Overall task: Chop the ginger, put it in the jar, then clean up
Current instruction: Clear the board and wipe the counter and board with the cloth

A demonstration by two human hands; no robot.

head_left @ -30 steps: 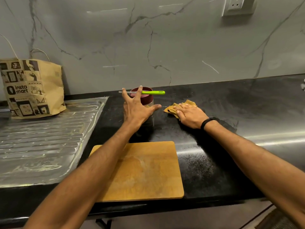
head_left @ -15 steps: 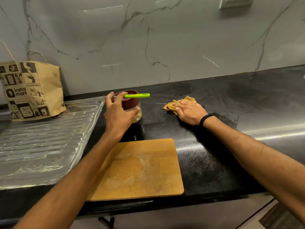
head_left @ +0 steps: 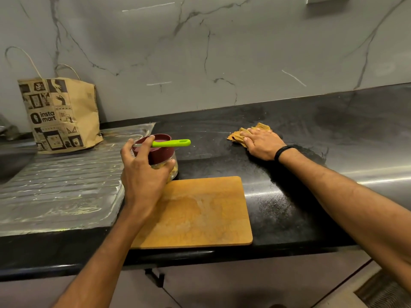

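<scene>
Leftward is where our left hand (head_left: 142,181) has carried the jar (head_left: 174,168) since a second ago. It now sits at the edge of the steel drainboard (head_left: 55,185), just behind the far left corner of the wooden cutting board (head_left: 200,212). At far left a printed paper bag (head_left: 62,114) stands at the back of the drainboard, against the wall. Our fingers (head_left: 127,150) and thumb curl round the jar's glass wall and maroon lid (head_left: 160,152); yellowish chopped pieces show through the glass. A green-handled knife (head_left: 171,143) lies across the lid, its handle pointing right. Further right, on the black worktop (head_left: 289,207), our right hand (head_left: 262,144) lies flat, fingers straight and close together, pressing a mustard cloth (head_left: 236,135). A black band (head_left: 283,151) circles that wrist.
</scene>
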